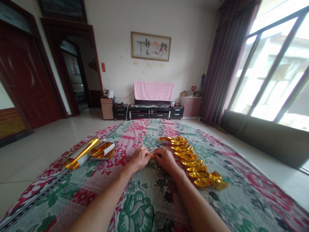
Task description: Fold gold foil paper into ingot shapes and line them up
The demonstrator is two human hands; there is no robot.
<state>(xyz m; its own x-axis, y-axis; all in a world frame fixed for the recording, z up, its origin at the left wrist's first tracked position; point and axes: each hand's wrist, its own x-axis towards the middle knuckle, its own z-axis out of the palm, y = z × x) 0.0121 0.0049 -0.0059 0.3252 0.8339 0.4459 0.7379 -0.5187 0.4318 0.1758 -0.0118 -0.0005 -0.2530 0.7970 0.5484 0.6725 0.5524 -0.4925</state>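
Note:
My left hand and my right hand meet over the middle of the flowered cloth, fingers pinched together. Between them shows a small bit of gold foil paper, mostly hidden by the fingers. Right of my right hand lies a curved row of several folded gold foil ingots, running from the far middle toward the near right. To the left rest a loosely rolled sheet of gold foil paper and a stack of gold sheets with a curled white edge on top.
The flowered cloth covers a surface with a rounded far edge. Beyond the tiled floor stands a low black TV cabinet with a pink cloth draped above it. Purple curtains and a large window are at right, doorways at left.

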